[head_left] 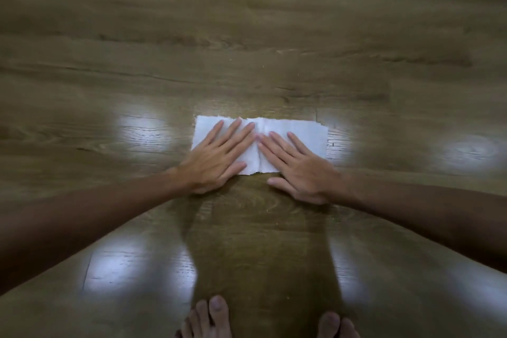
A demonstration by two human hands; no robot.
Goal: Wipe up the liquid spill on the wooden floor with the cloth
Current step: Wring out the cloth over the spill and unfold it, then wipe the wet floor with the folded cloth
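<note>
The white cloth point(260, 143) lies spread flat on the wooden floor point(247, 35), just ahead of the person's bare feet point(216, 315). The left hand point(216, 156) and right hand point(299, 164) both press down on it with straight, splayed fingers, gripping nothing; the right thumb rests on the floor. This looks like the blotting step. No spill shows around the cloth, only glare. Next, the hands likely need to slide the cloth under steady pressure.

Open wooden floor point(247, 35) all round; bare toes point(216, 315) nearest the body.
</note>
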